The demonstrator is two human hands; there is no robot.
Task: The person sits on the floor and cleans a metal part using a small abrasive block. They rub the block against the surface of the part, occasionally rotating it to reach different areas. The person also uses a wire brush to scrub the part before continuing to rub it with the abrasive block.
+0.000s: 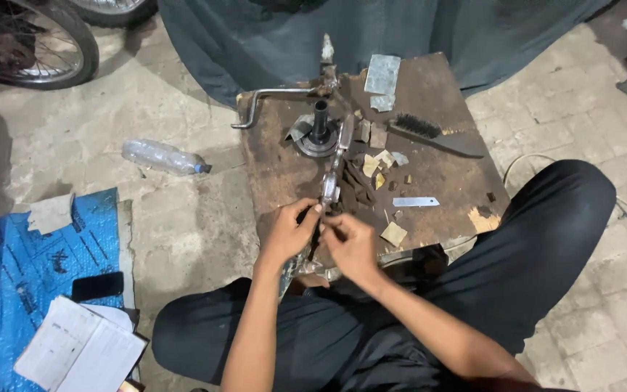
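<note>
1. Cracked concrete floor surrounds a worn wooden workbench (429, 181); a motorcycle wheel (30, 36) is cut off at top left.
2. Left hand (288, 232) and right hand (350, 243) pinch the near end of a long metal part (332, 181) at the bench's front edge; the grip detail is hard to make out.
3. Clear plastic bottle (162, 157) lies on the floor; an open notebook (81, 348) rests on a blue sheet (30, 268).

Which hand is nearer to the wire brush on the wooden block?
Right. The right hand lies below and left of the wire brush; the left hand is farther left, by the metal part.
</note>
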